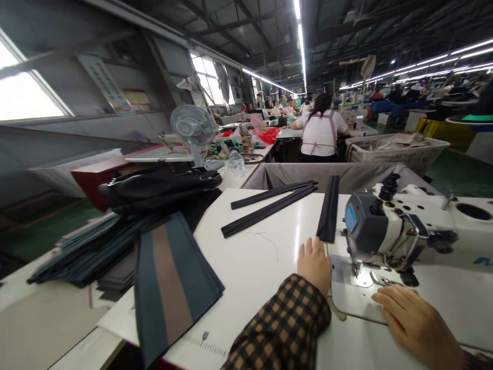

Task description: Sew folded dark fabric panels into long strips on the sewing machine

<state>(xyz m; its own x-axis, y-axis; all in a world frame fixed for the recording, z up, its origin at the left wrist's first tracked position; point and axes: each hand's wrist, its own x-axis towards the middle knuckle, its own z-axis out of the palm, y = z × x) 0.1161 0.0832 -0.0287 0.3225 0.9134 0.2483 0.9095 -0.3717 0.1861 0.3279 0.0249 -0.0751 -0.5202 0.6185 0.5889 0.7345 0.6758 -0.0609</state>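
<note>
Left hand is at 1 black strip's end, right hand near the sewing machine. Cannot tell either grip.

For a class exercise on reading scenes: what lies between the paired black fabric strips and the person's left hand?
A thin loose thread, curving across white tabletop, as the head view shows.

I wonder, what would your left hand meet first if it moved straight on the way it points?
The left hand would probably meet the near end of the black strip beside the sewing machine; whether they already touch is unclear.
</note>
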